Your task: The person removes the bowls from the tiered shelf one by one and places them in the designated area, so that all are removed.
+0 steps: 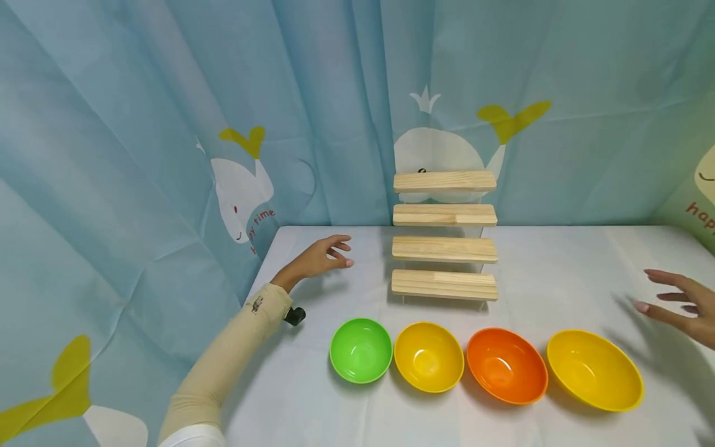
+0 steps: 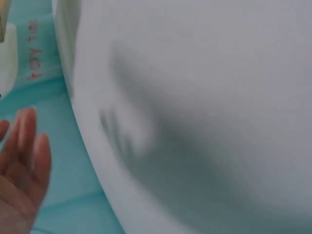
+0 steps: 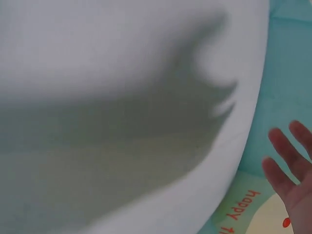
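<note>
My left hand (image 1: 319,257) hovers over the left part of the table, fingers loosely bent and holding nothing. It is left of a small wooden shelf stand (image 1: 444,249) with several tiers. At the right edge of the head view, my right hand (image 1: 684,304) is raised with spread fingers around nothing. Nearest to it lies the large yellow bowl (image 1: 594,370). Leftward in a row come an orange bowl (image 1: 507,366), a smaller yellow bowl (image 1: 429,357) and a green bowl (image 1: 361,351). Both wrist views show a hand above white cloth and its shadow.
A white cloth covers the table (image 1: 301,385). Behind and to the left hangs a light blue curtain (image 1: 335,112) printed with whales, close to the table's back edge. The shelf stand is near that back edge, behind the bowls.
</note>
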The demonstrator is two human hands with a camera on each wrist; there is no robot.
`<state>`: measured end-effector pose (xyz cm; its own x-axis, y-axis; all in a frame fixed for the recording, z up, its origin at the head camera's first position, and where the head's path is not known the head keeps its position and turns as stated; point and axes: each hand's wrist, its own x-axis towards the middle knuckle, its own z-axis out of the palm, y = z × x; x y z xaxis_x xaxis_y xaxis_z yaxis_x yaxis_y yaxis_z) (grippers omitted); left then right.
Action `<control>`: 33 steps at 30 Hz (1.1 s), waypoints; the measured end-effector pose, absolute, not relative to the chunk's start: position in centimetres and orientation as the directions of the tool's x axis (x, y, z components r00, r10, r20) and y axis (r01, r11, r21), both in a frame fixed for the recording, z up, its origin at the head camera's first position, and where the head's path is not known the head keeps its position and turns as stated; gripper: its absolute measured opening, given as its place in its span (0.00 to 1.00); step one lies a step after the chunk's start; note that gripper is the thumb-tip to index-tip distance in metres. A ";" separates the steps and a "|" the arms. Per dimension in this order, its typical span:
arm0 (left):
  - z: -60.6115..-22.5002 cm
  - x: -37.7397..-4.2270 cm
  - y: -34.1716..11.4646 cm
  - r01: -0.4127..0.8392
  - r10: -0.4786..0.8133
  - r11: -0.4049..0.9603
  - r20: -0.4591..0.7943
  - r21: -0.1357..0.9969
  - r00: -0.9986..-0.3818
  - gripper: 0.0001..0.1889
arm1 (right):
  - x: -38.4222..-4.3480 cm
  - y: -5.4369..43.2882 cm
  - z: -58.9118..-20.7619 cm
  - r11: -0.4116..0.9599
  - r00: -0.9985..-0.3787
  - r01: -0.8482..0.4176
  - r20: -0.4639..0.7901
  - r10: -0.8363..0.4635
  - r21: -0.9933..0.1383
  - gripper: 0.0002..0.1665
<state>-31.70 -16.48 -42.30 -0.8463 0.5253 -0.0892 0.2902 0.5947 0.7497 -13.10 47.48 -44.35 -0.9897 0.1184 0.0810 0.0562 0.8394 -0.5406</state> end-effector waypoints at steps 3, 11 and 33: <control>-42.2 -31.5 -17.8 0.302 0.485 0.662 -0.084 0.686 -0.870 0.40 | -13.9 47.7 -44.3 0.884 -0.985 0.055 0.121 0.125 -0.463 0.52; -42.3 -31.4 -20.7 0.364 0.401 0.839 -0.009 0.404 -0.916 0.44 | -15.4 48.6 -44.6 0.927 -0.944 -0.073 0.325 0.055 -0.369 0.49; -44.4 -31.6 -22.4 0.462 0.461 0.884 0.038 0.068 -0.887 0.48 | -16.8 49.7 -44.3 0.991 -0.966 0.028 0.250 0.061 -0.133 0.63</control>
<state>-31.60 -22.35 -44.43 -0.8868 0.4605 0.0384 0.4621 0.8842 0.0683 -16.80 49.65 -44.31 -0.9664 0.0607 0.2496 0.0279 0.9907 -0.1331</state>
